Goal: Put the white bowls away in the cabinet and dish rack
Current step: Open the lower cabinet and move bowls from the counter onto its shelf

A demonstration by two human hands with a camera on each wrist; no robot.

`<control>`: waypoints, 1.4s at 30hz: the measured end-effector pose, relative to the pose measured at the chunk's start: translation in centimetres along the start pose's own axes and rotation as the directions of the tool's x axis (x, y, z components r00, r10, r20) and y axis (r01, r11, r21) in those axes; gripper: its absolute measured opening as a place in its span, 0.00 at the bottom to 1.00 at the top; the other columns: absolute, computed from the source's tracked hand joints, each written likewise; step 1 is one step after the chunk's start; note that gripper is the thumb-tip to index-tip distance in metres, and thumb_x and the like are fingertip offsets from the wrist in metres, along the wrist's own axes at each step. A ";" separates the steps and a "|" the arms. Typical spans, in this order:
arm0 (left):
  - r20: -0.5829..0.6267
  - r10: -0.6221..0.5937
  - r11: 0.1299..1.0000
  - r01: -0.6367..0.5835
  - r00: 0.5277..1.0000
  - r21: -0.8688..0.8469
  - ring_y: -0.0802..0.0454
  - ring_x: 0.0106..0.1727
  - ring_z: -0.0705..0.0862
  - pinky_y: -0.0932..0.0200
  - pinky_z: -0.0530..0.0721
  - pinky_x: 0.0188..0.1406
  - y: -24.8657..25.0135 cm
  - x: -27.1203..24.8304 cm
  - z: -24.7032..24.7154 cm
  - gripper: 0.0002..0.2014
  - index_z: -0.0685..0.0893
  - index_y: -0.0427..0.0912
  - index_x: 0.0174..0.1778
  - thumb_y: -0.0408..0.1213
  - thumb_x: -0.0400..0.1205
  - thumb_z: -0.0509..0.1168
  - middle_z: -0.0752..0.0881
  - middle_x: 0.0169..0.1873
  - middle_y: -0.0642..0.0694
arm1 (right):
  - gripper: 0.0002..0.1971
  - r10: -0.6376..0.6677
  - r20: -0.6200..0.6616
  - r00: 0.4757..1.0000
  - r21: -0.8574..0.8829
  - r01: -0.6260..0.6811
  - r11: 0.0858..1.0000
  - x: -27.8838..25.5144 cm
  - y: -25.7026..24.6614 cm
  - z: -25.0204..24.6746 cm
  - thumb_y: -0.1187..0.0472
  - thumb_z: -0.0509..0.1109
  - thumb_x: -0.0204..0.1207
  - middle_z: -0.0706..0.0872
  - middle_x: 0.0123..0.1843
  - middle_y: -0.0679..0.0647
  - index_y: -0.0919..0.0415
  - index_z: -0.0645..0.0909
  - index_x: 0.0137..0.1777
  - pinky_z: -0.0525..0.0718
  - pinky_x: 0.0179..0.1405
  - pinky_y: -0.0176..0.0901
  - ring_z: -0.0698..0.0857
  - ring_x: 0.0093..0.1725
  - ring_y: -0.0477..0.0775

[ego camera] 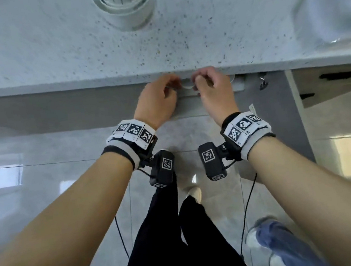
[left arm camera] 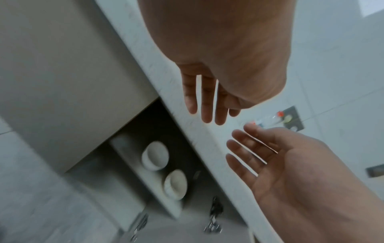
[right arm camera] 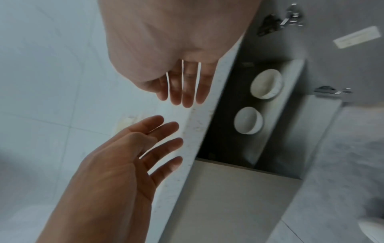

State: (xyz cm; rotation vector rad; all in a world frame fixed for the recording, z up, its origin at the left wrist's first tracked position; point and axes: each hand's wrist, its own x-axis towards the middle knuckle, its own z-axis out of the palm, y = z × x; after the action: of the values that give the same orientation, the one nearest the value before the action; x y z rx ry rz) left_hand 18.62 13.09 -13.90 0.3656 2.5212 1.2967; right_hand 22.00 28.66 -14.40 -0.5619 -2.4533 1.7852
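Two white bowls (right arm camera: 267, 86) sat on the cabinet (right arm camera: 295, 78) shelf below the countertop (ego camera: 160, 53) edge — that part looked done. Your left hand (ego camera: 157, 100) and right hand (ego camera: 211, 90) hovered near that edge, fingers relaxed, holding nothing — the dish rack wasn't visible.

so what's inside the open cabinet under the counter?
Two white bowls side by side on the cabinet shelf, both hands off them. The dark space behind is unreadable.
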 end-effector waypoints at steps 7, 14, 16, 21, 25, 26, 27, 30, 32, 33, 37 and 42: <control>-0.174 -0.011 1.000 0.011 0.985 -0.001 0.52 0.47 0.88 0.49 0.87 0.53 2.2 5.4 -10.0 0.15 0.84 0.47 0.60 0.31 0.80 0.60 0.90 0.50 0.56 | 0.09 -0.073 0.089 0.993 -0.104 0.082 0.991 5.1 -9.9 1.5 0.62 0.62 0.82 0.89 0.49 0.52 0.55 0.84 0.53 0.90 0.54 0.55 0.89 0.48 0.55; -0.229 -0.138 0.990 0.127 0.964 -0.060 0.51 0.45 0.88 0.43 0.89 0.50 -0.8 11.3 -16.0 0.13 0.83 0.50 0.56 0.42 0.80 0.58 0.90 0.46 0.53 | 0.10 0.059 0.155 0.986 -0.293 -0.011 0.956 13.8 -13.8 5.1 0.55 0.63 0.77 0.89 0.51 0.51 0.51 0.83 0.54 0.88 0.58 0.62 0.89 0.51 0.57; -0.230 -0.205 0.979 0.197 0.951 -0.061 0.49 0.45 0.89 0.42 0.89 0.50 -1.9 13.3 -17.0 0.14 0.81 0.50 0.59 0.47 0.80 0.60 0.90 0.46 0.50 | 0.11 0.101 0.152 0.983 -0.339 -0.045 0.940 16.6 -14.3 6.4 0.55 0.64 0.75 0.89 0.52 0.53 0.51 0.81 0.56 0.89 0.57 0.63 0.89 0.50 0.58; -0.133 -0.316 0.948 0.319 0.939 0.005 0.47 0.42 0.91 0.45 0.89 0.50 -2.0 18.2 -17.8 0.27 0.73 0.46 0.69 0.59 0.80 0.61 0.91 0.47 0.46 | 0.12 0.171 0.148 0.974 -0.378 -0.104 0.920 20.1 -14.3 8.3 0.55 0.64 0.77 0.88 0.55 0.55 0.53 0.78 0.60 0.89 0.56 0.63 0.90 0.51 0.61; -0.112 -0.348 0.927 0.359 0.931 0.109 0.47 0.34 0.90 0.51 0.88 0.41 -0.9 20.7 -17.3 0.22 0.72 0.42 0.70 0.48 0.82 0.61 0.90 0.45 0.43 | 0.16 0.202 0.171 0.964 -0.377 -0.125 0.918 21.0 -14.3 8.7 0.58 0.64 0.79 0.88 0.56 0.59 0.56 0.77 0.66 0.90 0.52 0.60 0.90 0.49 0.62; -0.111 -0.348 0.925 0.361 0.931 0.120 0.46 0.34 0.89 0.50 0.88 0.41 -0.7 21.0 -17.1 0.22 0.72 0.42 0.70 0.44 0.81 0.60 0.90 0.44 0.42 | 0.16 0.200 0.176 0.964 -0.371 -0.123 0.921 21.1 -14.3 8.7 0.59 0.64 0.79 0.88 0.55 0.59 0.57 0.77 0.67 0.90 0.49 0.58 0.90 0.48 0.62; -0.109 -0.348 0.925 0.360 0.931 0.124 0.44 0.35 0.89 0.48 0.89 0.42 -0.7 21.3 -17.0 0.22 0.72 0.41 0.70 0.42 0.80 0.60 0.90 0.44 0.42 | 0.16 0.197 0.183 0.963 -0.361 -0.121 0.925 21.1 -14.3 8.6 0.60 0.63 0.80 0.88 0.55 0.59 0.57 0.77 0.68 0.90 0.43 0.54 0.90 0.46 0.61; -0.097 -0.348 0.928 0.357 0.932 0.107 0.42 0.35 0.90 0.45 0.91 0.44 -0.6 21.7 -17.1 0.22 0.72 0.41 0.70 0.38 0.79 0.59 0.90 0.43 0.40 | 0.17 0.195 0.200 0.960 -0.324 -0.123 0.938 21.1 -14.5 8.3 0.62 0.62 0.82 0.88 0.55 0.60 0.57 0.77 0.70 0.84 0.30 0.41 0.88 0.37 0.56; -0.094 -0.351 0.933 0.357 0.932 0.050 0.41 0.33 0.90 0.45 0.91 0.42 -0.4 21.6 -17.4 0.22 0.73 0.40 0.71 0.36 0.80 0.58 0.90 0.39 0.39 | 0.18 0.176 0.197 0.964 -0.286 -0.115 0.951 21.0 -15.0 8.1 0.61 0.61 0.83 0.89 0.54 0.60 0.57 0.77 0.71 0.84 0.30 0.41 0.87 0.34 0.54; -0.097 -0.347 0.937 0.349 0.933 -0.004 0.40 0.33 0.90 0.46 0.91 0.41 -0.3 21.6 -17.5 0.22 0.73 0.39 0.72 0.36 0.80 0.58 0.90 0.38 0.39 | 0.18 0.161 0.192 0.968 -0.262 -0.107 0.959 20.9 -15.3 7.9 0.61 0.61 0.83 0.89 0.52 0.60 0.57 0.77 0.72 0.85 0.30 0.41 0.87 0.34 0.54; -0.102 -0.314 0.938 0.292 0.944 -0.188 0.49 0.24 0.84 0.56 0.82 0.24 0.8 20.9 -18.1 0.23 0.74 0.39 0.73 0.32 0.80 0.58 0.86 0.31 0.42 | 0.14 0.129 0.160 0.979 -0.134 -0.108 0.985 20.2 -16.6 7.0 0.56 0.62 0.84 0.88 0.45 0.59 0.54 0.78 0.67 0.90 0.37 0.49 0.87 0.35 0.55; -0.002 -0.231 0.943 0.223 0.973 -0.246 0.57 0.18 0.81 0.65 0.76 0.17 3.2 18.0 -17.0 0.25 0.71 0.41 0.76 0.30 0.81 0.58 0.86 0.27 0.42 | 0.13 0.188 0.119 0.975 0.016 -0.192 0.981 17.4 -16.0 5.0 0.55 0.58 0.86 0.89 0.41 0.64 0.56 0.77 0.65 0.91 0.36 0.51 0.88 0.33 0.58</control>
State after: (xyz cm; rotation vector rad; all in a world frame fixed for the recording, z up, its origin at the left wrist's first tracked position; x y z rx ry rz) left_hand -3.94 8.39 -4.21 -0.0007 2.3066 1.5038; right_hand 0.44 25.51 -4.08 -0.7327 -2.5227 1.9727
